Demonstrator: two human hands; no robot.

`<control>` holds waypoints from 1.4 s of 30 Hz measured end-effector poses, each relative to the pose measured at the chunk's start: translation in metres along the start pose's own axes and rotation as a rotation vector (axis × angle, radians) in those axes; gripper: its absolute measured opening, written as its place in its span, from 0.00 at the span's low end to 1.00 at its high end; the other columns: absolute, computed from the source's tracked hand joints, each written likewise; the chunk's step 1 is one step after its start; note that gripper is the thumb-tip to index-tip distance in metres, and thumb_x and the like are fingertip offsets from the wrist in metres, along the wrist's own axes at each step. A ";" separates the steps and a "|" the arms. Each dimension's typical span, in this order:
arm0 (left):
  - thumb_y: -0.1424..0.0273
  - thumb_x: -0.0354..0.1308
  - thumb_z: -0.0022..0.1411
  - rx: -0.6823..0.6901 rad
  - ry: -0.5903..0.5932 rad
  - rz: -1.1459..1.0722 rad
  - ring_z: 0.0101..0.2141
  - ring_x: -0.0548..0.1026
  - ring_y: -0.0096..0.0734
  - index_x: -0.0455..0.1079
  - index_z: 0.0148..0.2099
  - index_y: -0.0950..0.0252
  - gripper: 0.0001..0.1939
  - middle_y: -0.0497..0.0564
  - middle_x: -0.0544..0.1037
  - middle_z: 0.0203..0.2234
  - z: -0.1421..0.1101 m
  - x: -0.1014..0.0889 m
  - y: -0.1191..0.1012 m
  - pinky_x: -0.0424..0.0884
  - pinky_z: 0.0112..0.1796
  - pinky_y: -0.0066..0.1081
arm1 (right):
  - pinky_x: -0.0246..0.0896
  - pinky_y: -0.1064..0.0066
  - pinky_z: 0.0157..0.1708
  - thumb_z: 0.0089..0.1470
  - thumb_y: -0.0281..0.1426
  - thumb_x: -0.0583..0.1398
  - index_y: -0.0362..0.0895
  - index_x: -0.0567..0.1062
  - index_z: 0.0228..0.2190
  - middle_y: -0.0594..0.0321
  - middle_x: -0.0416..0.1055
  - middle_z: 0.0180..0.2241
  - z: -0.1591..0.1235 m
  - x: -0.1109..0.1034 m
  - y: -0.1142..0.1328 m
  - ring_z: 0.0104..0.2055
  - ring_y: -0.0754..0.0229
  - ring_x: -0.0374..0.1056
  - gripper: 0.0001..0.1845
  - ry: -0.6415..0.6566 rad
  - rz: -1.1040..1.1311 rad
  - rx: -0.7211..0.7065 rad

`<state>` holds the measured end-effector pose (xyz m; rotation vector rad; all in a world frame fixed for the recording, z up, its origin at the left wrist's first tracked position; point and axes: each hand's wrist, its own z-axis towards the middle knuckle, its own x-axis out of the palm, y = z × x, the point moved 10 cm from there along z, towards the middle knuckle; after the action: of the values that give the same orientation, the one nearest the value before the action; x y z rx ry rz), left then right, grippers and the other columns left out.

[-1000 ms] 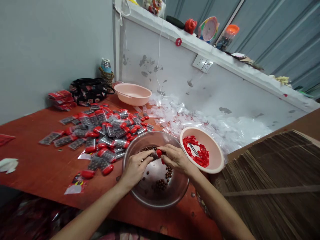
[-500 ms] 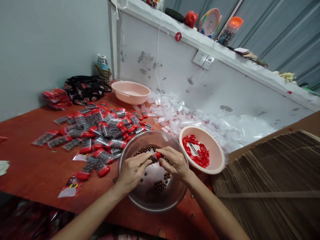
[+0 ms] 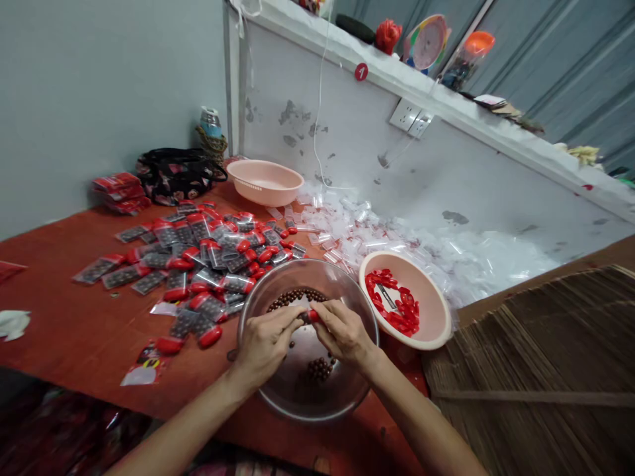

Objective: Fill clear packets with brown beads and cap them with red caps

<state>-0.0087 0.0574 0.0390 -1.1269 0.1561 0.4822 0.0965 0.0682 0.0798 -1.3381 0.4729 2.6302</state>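
**Red capsule [image 3: 312,316] pinched between left hand [image 3: 265,344] and right hand [image 3: 342,332], both clenched over steel bowl [image 3: 292,390].**
Left to handle: brown beads [image 3: 297,295] in the bowl, loose red shells [image 3: 394,307] in pink basin [image 3: 437,324] at 3 o'clock. Done: many bead-filled packets [image 3: 208,258] heaped at 9 o'clock. Clear bags [image 3: 397,238] lie scattered at 1 o'clock.
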 end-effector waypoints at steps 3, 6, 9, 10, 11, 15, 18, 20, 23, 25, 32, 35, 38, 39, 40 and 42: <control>0.71 0.52 0.58 -0.044 0.031 -0.040 0.40 0.75 0.33 0.73 0.44 0.60 0.13 0.50 0.78 0.39 0.003 0.003 0.005 0.69 0.42 0.28 | 0.64 0.67 0.33 0.54 0.25 0.53 0.42 0.56 0.54 0.53 0.67 0.35 0.004 0.002 0.001 0.36 0.58 0.64 0.25 0.081 -0.001 -0.037; 0.70 0.52 0.57 -0.136 0.090 -0.091 0.38 0.76 0.34 0.73 0.44 0.59 0.13 0.50 0.78 0.38 0.007 0.008 0.013 0.70 0.39 0.28 | 0.64 0.68 0.32 0.55 0.25 0.52 0.43 0.59 0.52 0.53 0.68 0.35 0.010 0.004 -0.006 0.35 0.59 0.64 0.22 0.127 0.018 -0.040; 0.69 0.53 0.56 -0.247 0.103 -0.235 0.37 0.75 0.36 0.73 0.44 0.59 0.14 0.50 0.78 0.39 0.009 0.011 0.023 0.70 0.39 0.30 | 0.64 0.68 0.35 0.55 0.25 0.52 0.45 0.62 0.51 0.54 0.69 0.38 0.017 0.005 -0.017 0.38 0.60 0.66 0.21 0.119 0.130 0.015; 0.69 0.53 0.56 -0.291 0.100 -0.322 0.38 0.75 0.36 0.73 0.44 0.60 0.14 0.50 0.78 0.39 0.009 0.013 0.027 0.70 0.39 0.30 | 0.64 0.68 0.37 0.55 0.26 0.53 0.46 0.64 0.50 0.54 0.69 0.39 0.018 0.005 -0.022 0.39 0.60 0.66 0.20 0.109 0.182 0.066; 0.68 0.54 0.56 -0.339 0.096 -0.426 0.38 0.75 0.36 0.72 0.44 0.62 0.13 0.51 0.77 0.39 0.008 0.015 0.032 0.70 0.39 0.31 | 0.63 0.67 0.40 0.54 0.28 0.55 0.47 0.64 0.50 0.55 0.70 0.41 0.019 0.004 -0.028 0.41 0.59 0.66 0.20 0.091 0.235 0.139; 0.66 0.58 0.53 -0.544 0.025 -0.806 0.36 0.74 0.33 0.70 0.42 0.65 0.14 0.52 0.77 0.37 0.002 0.023 0.050 0.71 0.37 0.32 | 0.59 0.65 0.47 0.48 0.32 0.61 0.50 0.65 0.49 0.59 0.68 0.46 0.001 -0.002 -0.053 0.46 0.58 0.65 0.25 -0.107 0.494 0.508; 0.66 0.61 0.49 -0.604 -0.098 -0.950 0.35 0.74 0.31 0.69 0.41 0.65 0.15 0.51 0.77 0.34 -0.001 0.020 0.058 0.71 0.37 0.32 | 0.59 0.66 0.47 0.51 0.32 0.59 0.50 0.67 0.45 0.61 0.68 0.44 -0.029 -0.004 -0.065 0.45 0.60 0.64 0.18 -0.385 0.751 0.720; 0.66 0.61 0.49 -0.594 -0.125 -0.988 0.34 0.74 0.30 0.69 0.40 0.65 0.15 0.51 0.77 0.33 -0.001 0.019 0.059 0.70 0.38 0.32 | 0.62 0.67 0.42 0.52 0.32 0.58 0.48 0.68 0.43 0.61 0.69 0.39 -0.045 0.010 -0.068 0.40 0.61 0.66 0.14 -0.456 0.961 0.821; 0.67 0.60 0.51 -0.516 -0.079 -0.891 0.34 0.74 0.30 0.70 0.41 0.66 0.14 0.51 0.77 0.34 0.002 0.017 0.051 0.70 0.37 0.30 | 0.63 0.69 0.34 0.51 0.33 0.59 0.46 0.69 0.40 0.62 0.69 0.31 -0.047 0.030 -0.066 0.30 0.63 0.67 0.12 -0.435 1.244 0.856; 0.67 0.58 0.53 -0.435 -0.047 -0.732 0.33 0.73 0.30 0.71 0.42 0.66 0.14 0.52 0.76 0.34 0.004 0.012 0.044 0.70 0.36 0.28 | 0.62 0.71 0.31 0.51 0.33 0.59 0.45 0.71 0.35 0.64 0.69 0.26 -0.042 0.030 -0.067 0.27 0.66 0.65 0.09 -0.442 1.302 0.840; 0.67 0.53 0.57 -0.216 0.031 -0.359 0.44 0.71 0.36 0.72 0.43 0.61 0.13 0.52 0.75 0.42 0.006 0.004 0.019 0.66 0.46 0.35 | 0.62 0.69 0.33 0.48 0.35 0.60 0.42 0.72 0.33 0.61 0.69 0.32 -0.016 0.041 -0.059 0.31 0.63 0.66 0.10 -0.131 1.377 0.899; 0.68 0.52 0.57 -0.158 0.023 -0.311 0.49 0.68 0.36 0.72 0.44 0.60 0.13 0.51 0.72 0.46 0.007 0.003 0.014 0.62 0.50 0.36 | 0.63 0.62 0.37 0.48 0.35 0.59 0.44 0.70 0.39 0.59 0.69 0.37 -0.009 0.056 -0.040 0.36 0.60 0.66 0.15 0.060 1.609 0.951; 0.69 0.51 0.59 -0.140 0.042 -0.277 0.51 0.65 0.35 0.71 0.46 0.57 0.14 0.49 0.71 0.48 0.007 0.006 0.014 0.61 0.52 0.36 | 0.61 0.55 0.41 0.46 0.33 0.58 0.43 0.69 0.40 0.60 0.70 0.33 -0.010 0.070 -0.023 0.35 0.59 0.66 0.17 0.235 1.790 1.028; 0.69 0.51 0.59 -0.136 0.045 -0.262 0.52 0.65 0.34 0.71 0.47 0.57 0.14 0.49 0.71 0.48 0.006 0.007 0.014 0.60 0.52 0.37 | 0.60 0.54 0.42 0.45 0.33 0.57 0.41 0.70 0.39 0.60 0.70 0.31 -0.009 0.073 -0.022 0.34 0.59 0.66 0.16 0.244 1.820 1.042; 0.69 0.51 0.59 -0.131 0.045 -0.246 0.52 0.64 0.34 0.70 0.47 0.56 0.14 0.48 0.71 0.48 0.006 0.007 0.014 0.58 0.53 0.37 | 0.59 0.54 0.42 0.44 0.32 0.57 0.40 0.71 0.37 0.60 0.70 0.29 -0.008 0.075 -0.022 0.34 0.59 0.66 0.16 0.225 1.837 1.043; 0.70 0.51 0.59 -0.109 0.038 -0.224 0.52 0.65 0.33 0.70 0.48 0.56 0.15 0.48 0.71 0.48 0.006 0.005 0.012 0.55 0.55 0.39 | 0.59 0.55 0.44 0.41 0.30 0.57 0.39 0.71 0.33 0.61 0.70 0.27 -0.005 0.078 -0.024 0.33 0.59 0.66 0.14 0.150 1.847 1.022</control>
<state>-0.0103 0.0687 0.0300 -1.2446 0.0358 0.2730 0.0609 0.0887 0.0091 -0.5531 3.6157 1.8050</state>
